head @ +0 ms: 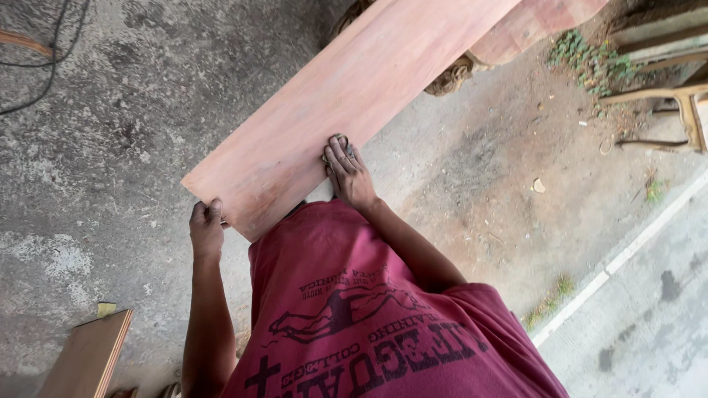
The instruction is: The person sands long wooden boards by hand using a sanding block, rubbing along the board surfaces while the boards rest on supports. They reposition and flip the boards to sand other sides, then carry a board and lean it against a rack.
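A long reddish wooden plank [346, 88] runs from just in front of my body up toward the top right. My left hand [206, 227] grips the plank's near left corner, fingers curled over its edge. My right hand [348, 173] lies flat on the plank's right edge, pressing down a small dark pad or piece of abrasive paper [341, 141] that peeks out beyond the fingertips. My red printed shirt [369, 317] fills the lower middle of the view and hides the plank's near end.
A rough concrete floor [96, 162] lies below. A second wooden board [88, 357] sits at bottom left. Black cables [44, 66] cross the top left. A carved wooden support [450, 77] shows under the plank, weeds [590, 63] and a chair frame [678, 110] at top right.
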